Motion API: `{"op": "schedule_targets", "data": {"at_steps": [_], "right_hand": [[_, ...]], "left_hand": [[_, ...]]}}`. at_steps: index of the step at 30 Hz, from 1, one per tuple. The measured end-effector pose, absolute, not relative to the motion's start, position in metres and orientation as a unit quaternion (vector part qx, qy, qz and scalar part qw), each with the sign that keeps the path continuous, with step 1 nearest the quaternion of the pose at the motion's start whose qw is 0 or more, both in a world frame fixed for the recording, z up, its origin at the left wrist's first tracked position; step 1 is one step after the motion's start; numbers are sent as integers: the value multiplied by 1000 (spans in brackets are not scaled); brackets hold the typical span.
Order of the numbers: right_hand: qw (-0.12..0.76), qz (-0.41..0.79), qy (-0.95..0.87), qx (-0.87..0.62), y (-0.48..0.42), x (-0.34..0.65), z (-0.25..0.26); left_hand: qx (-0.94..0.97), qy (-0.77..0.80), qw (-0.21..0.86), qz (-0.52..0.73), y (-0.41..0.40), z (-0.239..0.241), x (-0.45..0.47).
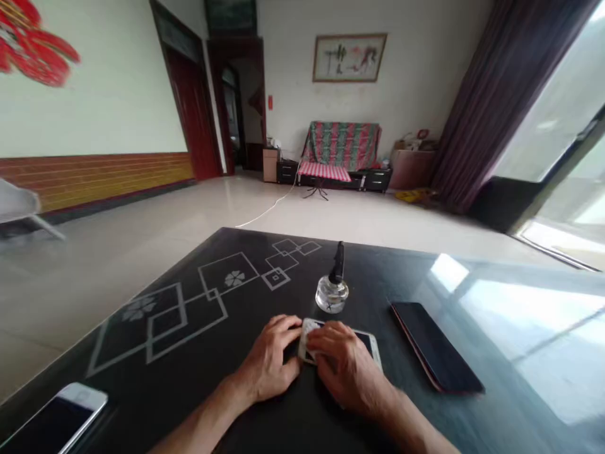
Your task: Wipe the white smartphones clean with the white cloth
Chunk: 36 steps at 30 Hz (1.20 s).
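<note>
A white smartphone (373, 349) lies face up on the black table, its dark screen partly covered by my right hand. My right hand (347, 362) has its fingers bent and pressed onto a white tissue (309, 329) against the left end of the phone. Most of the tissue is under the fingers. My left hand (271, 356) rests at the phone's left end, fingertips and thumb at its edge, steadying it. Just beyond the phone stands a round clear glass spray bottle (331, 296) with a black nozzle (339, 261) and some clear liquid inside.
A dark phone with a reddish edge (435, 347) lies to the right. Another white phone (59, 416) is at the near left corner. The glossy table (250, 246) has a pattern of squares and reflects the window. Farther off are a draped stand (345, 145) and a white chair (19, 205).
</note>
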State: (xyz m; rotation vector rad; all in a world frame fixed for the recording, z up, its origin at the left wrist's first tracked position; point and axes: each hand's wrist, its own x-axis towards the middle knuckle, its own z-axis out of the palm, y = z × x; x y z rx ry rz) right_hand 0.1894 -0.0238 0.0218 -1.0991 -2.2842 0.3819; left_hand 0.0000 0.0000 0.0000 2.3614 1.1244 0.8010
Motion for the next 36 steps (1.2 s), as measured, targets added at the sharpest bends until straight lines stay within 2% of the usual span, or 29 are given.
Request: {"op": "schedule_targets", "data": {"at_steps": [13, 29, 36], "right_hand": [[303, 188, -865, -354, -34, 189, 19], [299, 72, -842, -443, -9, 198, 8], [286, 61, -838, -460, 0, 206, 8]], "left_hand": [[852, 396, 190, 285, 0, -4, -2], [847, 404, 189, 289, 0, -2, -1], [851, 408, 174, 281, -1, -5, 0]]}}
